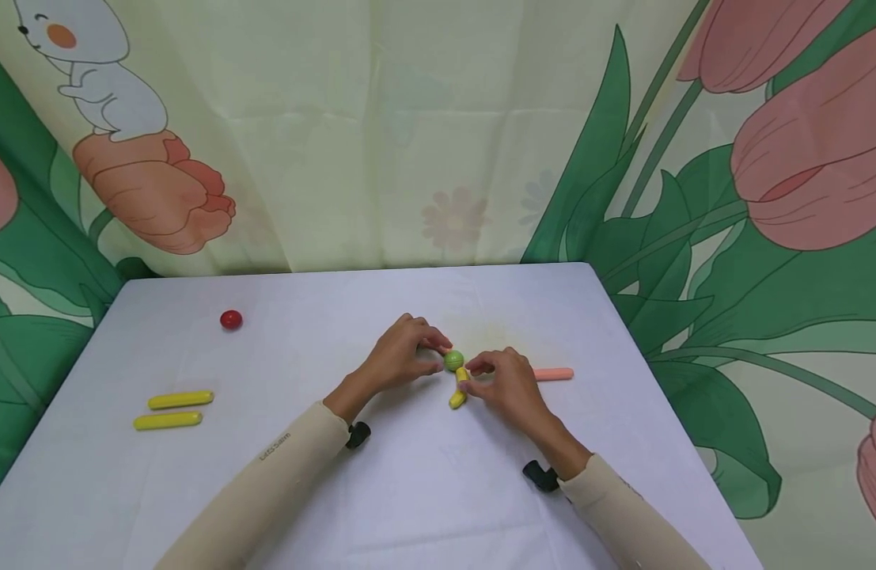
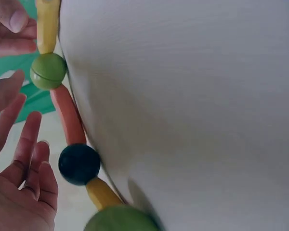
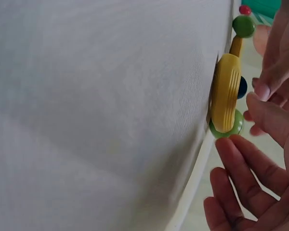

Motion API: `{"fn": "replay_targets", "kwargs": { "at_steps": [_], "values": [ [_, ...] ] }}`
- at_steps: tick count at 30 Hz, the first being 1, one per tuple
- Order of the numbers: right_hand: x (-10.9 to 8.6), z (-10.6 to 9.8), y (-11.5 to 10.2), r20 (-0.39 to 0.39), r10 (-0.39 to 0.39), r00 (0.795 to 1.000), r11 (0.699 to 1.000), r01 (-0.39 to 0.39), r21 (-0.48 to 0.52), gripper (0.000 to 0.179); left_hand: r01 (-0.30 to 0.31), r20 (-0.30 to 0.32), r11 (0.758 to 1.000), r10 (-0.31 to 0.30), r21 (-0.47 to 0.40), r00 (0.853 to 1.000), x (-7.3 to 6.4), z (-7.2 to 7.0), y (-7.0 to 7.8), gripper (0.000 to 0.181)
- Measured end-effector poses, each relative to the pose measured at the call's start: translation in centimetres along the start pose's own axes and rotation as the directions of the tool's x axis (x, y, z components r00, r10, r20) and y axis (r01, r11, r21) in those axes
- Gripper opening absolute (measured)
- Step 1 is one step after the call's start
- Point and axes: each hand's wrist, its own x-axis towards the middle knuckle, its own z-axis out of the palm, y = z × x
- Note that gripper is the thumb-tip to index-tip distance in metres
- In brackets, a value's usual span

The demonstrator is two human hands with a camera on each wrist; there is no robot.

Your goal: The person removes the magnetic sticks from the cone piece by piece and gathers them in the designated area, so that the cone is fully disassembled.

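Between my hands, a light green ball [image 1: 454, 361] lies on the white table beside a yellow stick [image 1: 457, 398]. My left hand [image 1: 411, 352] is by the ball's left side, its fingers loosely bent and holding nothing in the left wrist view. On the other side, my right hand [image 1: 507, 386] has thumb and fingertips apart, close to the ribbed yellow stick [image 3: 225, 94]. The left wrist view shows a row: yellow stick [image 2: 47, 26], light green ball [image 2: 48, 71], salmon stick [image 2: 68, 115], dark blue ball [image 2: 79, 164], a further yellow stick [image 2: 103, 194] and green ball [image 2: 120, 220].
Two yellow sticks lie side by side at the left, one farther back [image 1: 180, 400] and one nearer [image 1: 168, 421]. A red ball [image 1: 231, 320] sits toward the back left. Past my right hand a salmon stick [image 1: 555, 374] shows. A printed curtain [image 1: 338, 142] hangs behind the table.
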Motion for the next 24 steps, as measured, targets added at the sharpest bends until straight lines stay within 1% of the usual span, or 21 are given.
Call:
{"fn": "replay_targets", "kwargs": {
  "at_steps": [4, 9, 11, 15, 19, 24],
  "values": [
    [0.4, 0.3, -0.1, 0.01, 0.036, 0.999, 0.999, -0.036, -0.001, 0.027, 0.012, 0.018, 1.0, -0.012, 0.013, 1.0, 1.0, 0.6, 0.0, 0.032],
    [0.9, 0.6, -0.3, 0.006, 0.043, 0.999, 0.999, -0.043, -0.006, 0.022, 0.003, 0.028, 0.999, -0.004, 0.045, 1.0, 1.9, 1.1, 0.1, 0.029],
    [1.0, 0.7, -0.3, 0.003, 0.043, 0.999, 0.999, -0.043, -0.016, 0.021, -0.002, 0.03, 0.998, 0.0, 0.063, 1.0, 2.0, 1.3, 0.1, 0.028],
    [1.2, 0.8, -0.5, 0.01, 0.073, 0.997, 0.997, -0.073, -0.035, 0.02, -0.009, 0.033, 0.995, 0.006, 0.097, 0.999, 2.2, 1.4, 0.2, 0.025],
    [1.3, 0.8, -0.8, 0.013, 0.099, 0.995, 0.995, -0.098, -0.033, 0.019, -0.004, 0.037, 0.996, 0.001, 0.089, 0.999, 2.2, 1.3, 0.2, 0.025],
    [1.2, 0.7, -1.0, 0.015, 0.108, 0.994, 0.994, -0.107, -0.021, 0.014, 0.006, 0.051, 0.997, -0.01, 0.082, 0.999, 2.3, 1.2, 0.2, 0.025]
  ]
}}
